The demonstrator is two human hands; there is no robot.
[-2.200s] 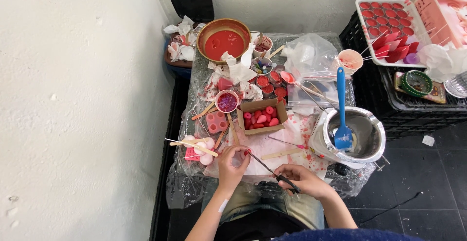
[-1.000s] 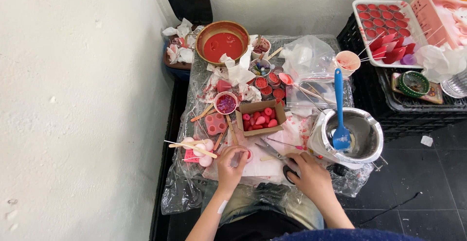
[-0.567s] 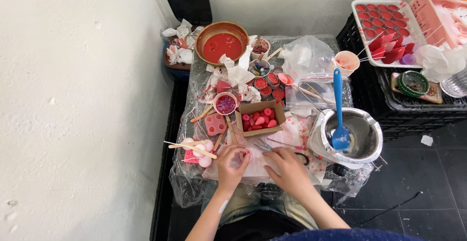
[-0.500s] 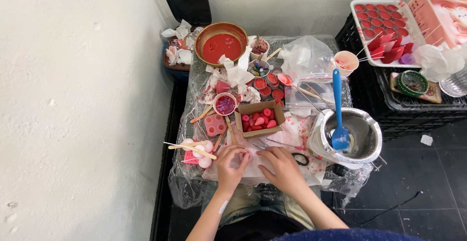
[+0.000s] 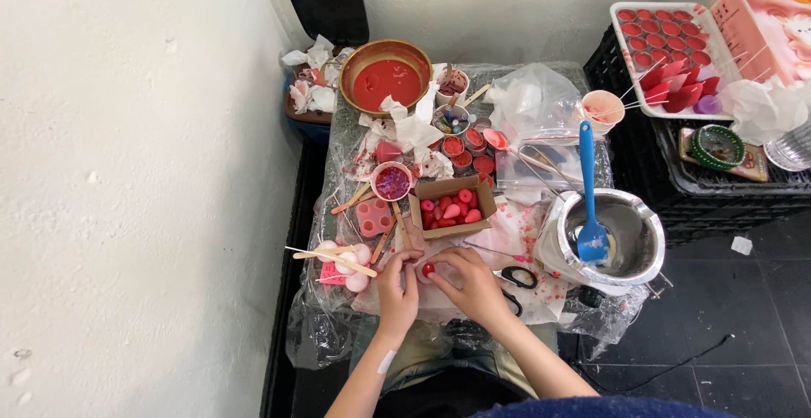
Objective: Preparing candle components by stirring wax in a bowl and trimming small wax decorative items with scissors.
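At the near edge: my left hand and my right hand meet over a small round red wax piece on the plastic-covered table.
Left fingers: curled, tips touching the piece's left side.
Right fingers: bent, tips pressed to its right side; how firmly they pinch it I cannot tell.
Just right: black-handled scissors lie flat.
Behind: open brown cardboard box of red and pink pieces.
Right edge: steel pot with a blue spatula.
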